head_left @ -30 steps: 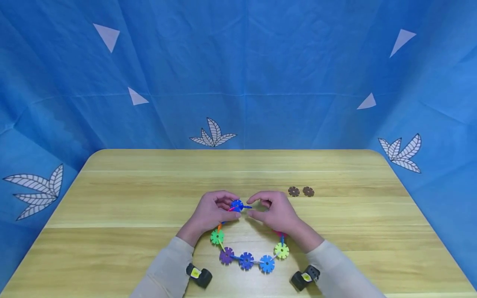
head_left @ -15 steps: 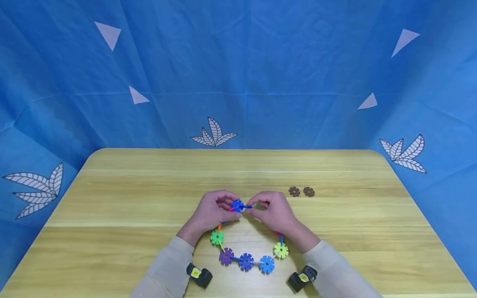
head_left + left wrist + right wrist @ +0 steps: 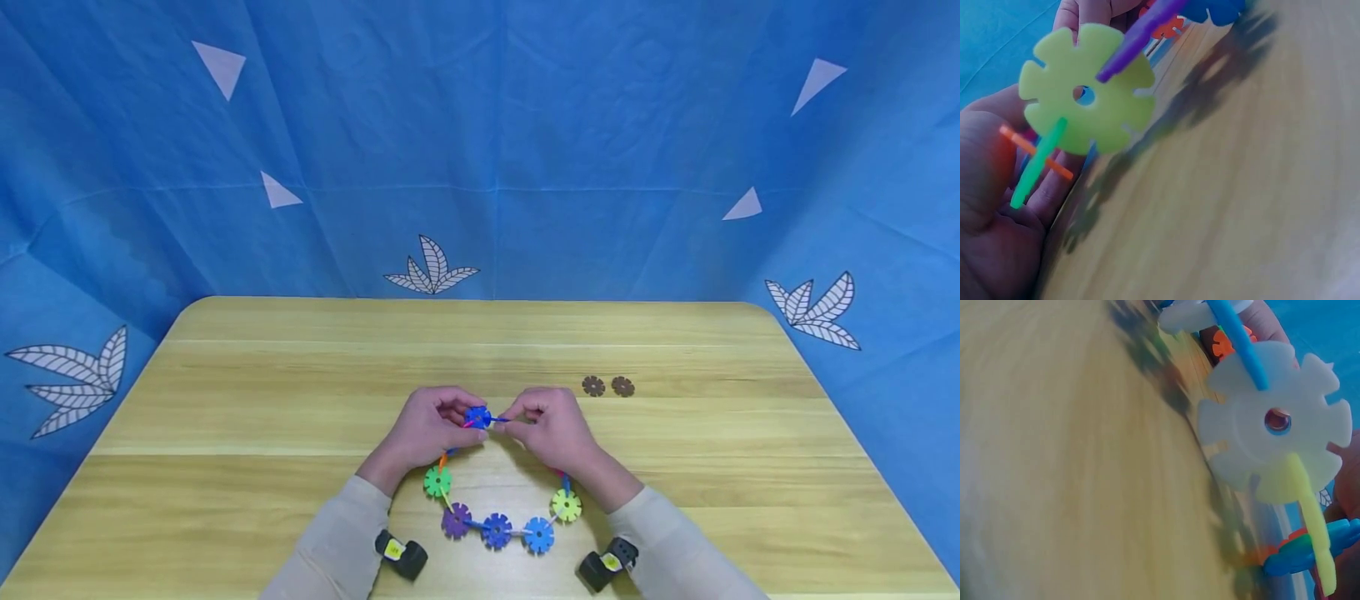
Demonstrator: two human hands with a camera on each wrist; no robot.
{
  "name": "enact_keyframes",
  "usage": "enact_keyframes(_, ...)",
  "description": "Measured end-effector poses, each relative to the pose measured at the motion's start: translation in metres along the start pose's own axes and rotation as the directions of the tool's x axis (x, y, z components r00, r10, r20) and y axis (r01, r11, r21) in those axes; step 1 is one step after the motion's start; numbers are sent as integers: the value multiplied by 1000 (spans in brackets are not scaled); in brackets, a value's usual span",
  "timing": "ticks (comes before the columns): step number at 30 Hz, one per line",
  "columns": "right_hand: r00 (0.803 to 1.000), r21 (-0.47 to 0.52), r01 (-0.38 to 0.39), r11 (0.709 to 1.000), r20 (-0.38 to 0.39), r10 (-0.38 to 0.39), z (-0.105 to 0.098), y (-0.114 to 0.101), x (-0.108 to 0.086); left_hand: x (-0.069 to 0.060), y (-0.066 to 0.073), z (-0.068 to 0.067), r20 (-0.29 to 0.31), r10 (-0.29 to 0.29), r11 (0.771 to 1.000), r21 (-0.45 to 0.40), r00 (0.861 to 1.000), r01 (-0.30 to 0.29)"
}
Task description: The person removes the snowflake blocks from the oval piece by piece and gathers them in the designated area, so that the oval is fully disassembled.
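In the head view my left hand holds a round notched blue disc between thumb and fingers. My right hand pinches a dark blue disc, seen edge-on, that meets the first one. From the hands a chain of linked discs loops toward the near side, with a green disc, a purple disc and a yellow-green disc. The left wrist view shows a yellow disc beside the left palm; a whitish disc fills part of the right wrist view.
Two brown discs lie on the wooden table beyond the right hand. Black wrist devices sit at both sleeves. A blue cloth hangs behind the table.
My right thumb and forefinger, apart a second ago, have closed on the edge-on blue disc. My left hand keeps its hold, nearly still.
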State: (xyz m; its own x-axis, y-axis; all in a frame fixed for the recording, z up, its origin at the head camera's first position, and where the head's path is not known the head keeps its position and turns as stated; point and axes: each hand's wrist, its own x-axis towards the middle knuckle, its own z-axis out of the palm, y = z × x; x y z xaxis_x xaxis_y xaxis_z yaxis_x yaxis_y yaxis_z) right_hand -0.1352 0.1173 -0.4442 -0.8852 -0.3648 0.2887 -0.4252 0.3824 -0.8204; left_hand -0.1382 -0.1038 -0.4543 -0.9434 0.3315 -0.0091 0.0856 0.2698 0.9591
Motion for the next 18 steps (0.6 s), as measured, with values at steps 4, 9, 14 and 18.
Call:
enact_keyframes(4,998,36,-13,999,-61,15,-8,6,-5,-1,-3,-5,-42,-7,999,-35,999,6)
enact_keyframes(9,991,75,-50,996,-116,59,-21,11,-12,-3,-2,-11,-75,-35,999,-2,997,35)
enact_keyframes(14,995,94,-88,992,-38,92,-24,8,-12,-4,-2,-10,-79,-53,998,22,995,55)
enact_keyframes(18,991,100,-128,987,-21,130,-26,8,-14,-3,-3,-6,-62,-50,999,0,997,50)
